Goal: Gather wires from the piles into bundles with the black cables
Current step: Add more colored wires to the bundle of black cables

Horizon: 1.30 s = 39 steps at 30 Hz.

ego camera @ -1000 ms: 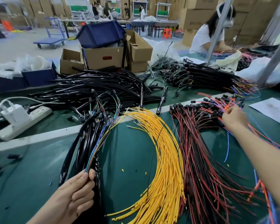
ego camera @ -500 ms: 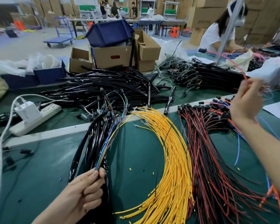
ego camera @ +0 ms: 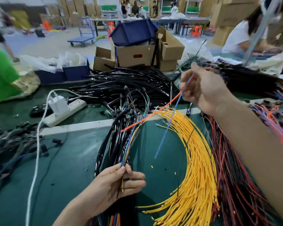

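A bundle [ego camera: 121,144] of black cables and thin coloured wires is being gripped at its lower end by the left hand [ego camera: 116,183], fingers closed around it, the rest arcing up over the green table [ego camera: 69,160]. An orange wire [ego camera: 150,115] and a blue wire [ego camera: 168,126] are being pinched in the right hand [ego camera: 201,88], raised above the table; half a second ago that hand was lifting off the mixed orange-blue pile [ego camera: 273,121] at far right, a second ago it was down in that pile, so two wires have just been picked and are being carried left toward the bundle. The orange tip is already reaching the bundle's upper part; the blue one is hanging free over the yellow wire pile [ego camera: 196,160]. Judged step: adding the picked wires to the held bundle; joining not yet done. The red-black wire pile [ego camera: 232,176] is lying just right of the yellow one, the loose black cable heap [ego camera: 131,82] behind. Containers further back: a cardboard box [ego camera: 134,54] is being topped by an upturned blue bin [ego camera: 134,31], contents hidden; a small open carton [ego camera: 103,59] beside it, contents too blurred to tell; blue trays [ego camera: 64,74] at left are being covered by clear plastic bags. A power strip [ego camera: 65,111] with a white charger is lying at left.
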Tool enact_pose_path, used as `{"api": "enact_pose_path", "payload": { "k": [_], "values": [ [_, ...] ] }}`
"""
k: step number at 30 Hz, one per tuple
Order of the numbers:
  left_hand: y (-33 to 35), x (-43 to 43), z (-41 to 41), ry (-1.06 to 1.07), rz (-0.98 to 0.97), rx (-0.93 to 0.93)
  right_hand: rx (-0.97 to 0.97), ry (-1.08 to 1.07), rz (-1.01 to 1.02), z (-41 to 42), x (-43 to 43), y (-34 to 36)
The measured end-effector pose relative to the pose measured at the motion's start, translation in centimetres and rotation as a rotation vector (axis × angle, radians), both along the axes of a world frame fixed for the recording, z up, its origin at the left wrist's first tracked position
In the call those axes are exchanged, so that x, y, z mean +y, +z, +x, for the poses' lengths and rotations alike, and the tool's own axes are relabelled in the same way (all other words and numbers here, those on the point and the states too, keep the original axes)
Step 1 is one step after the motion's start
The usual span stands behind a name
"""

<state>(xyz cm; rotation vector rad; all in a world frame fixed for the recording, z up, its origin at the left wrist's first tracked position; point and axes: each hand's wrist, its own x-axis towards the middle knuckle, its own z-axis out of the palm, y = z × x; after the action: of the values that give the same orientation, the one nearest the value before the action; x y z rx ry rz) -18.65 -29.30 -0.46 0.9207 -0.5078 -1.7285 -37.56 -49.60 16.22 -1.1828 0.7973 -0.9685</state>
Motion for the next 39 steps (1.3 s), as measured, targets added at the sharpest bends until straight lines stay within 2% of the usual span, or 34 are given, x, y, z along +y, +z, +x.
{"api": "enact_pose_path", "payload": {
  "k": [4,10,15,19,24,29,31,33,35,36,37,38,39],
  "values": [
    [0.0,0.1,0.1,-0.057,-0.048,0.006,0.063,0.195,0.145,3.4,2.5,-3.3],
    [0.4,0.2,0.1,-0.055,-0.024,0.049,0.191,0.315,0.235,6.1,3.2,-7.6],
    [0.4,0.1,0.0,0.001,0.019,0.038,0.367,0.283,0.121,7.1,3.0,-10.3],
    [0.1,-0.1,0.2,-0.024,-0.021,0.022,0.425,0.238,-0.037,7.3,2.7,-11.1],
    [-0.1,-0.1,0.3,-0.064,-0.032,-0.025,0.435,0.264,-0.125,7.3,2.6,-11.4],
    [0.3,0.1,0.2,-0.056,-0.031,-0.028,0.325,0.238,-0.005,7.7,2.3,-12.0],
    [0.7,0.2,0.1,-0.034,-0.03,-0.044,0.449,0.237,0.045,7.2,2.1,-12.3],
    [1.0,0.3,-0.2,-0.015,-0.021,-0.099,0.786,0.202,-0.091,6.3,1.9,-12.4],
    [1.3,0.3,-0.5,-0.015,-0.003,-0.2,1.124,0.012,-0.422,5.3,2.0,-12.6],
    [1.4,0.4,-0.6,-0.029,0.005,-0.276,1.156,-0.126,-0.559,5.1,2.6,-12.6],
    [1.6,0.4,-0.8,-0.048,0.006,-0.363,1.078,-0.235,-0.681,5.1,3.6,-12.3],
    [1.8,0.4,-0.8,-0.064,-0.002,-0.444,0.94,-0.277,-0.823,5.1,4.6,-12.1],
    [2.1,0.4,-0.8,-0.074,-0.012,-0.504,0.807,-0.223,-0.954,5.3,5.5,-11.9]
  ]
}}
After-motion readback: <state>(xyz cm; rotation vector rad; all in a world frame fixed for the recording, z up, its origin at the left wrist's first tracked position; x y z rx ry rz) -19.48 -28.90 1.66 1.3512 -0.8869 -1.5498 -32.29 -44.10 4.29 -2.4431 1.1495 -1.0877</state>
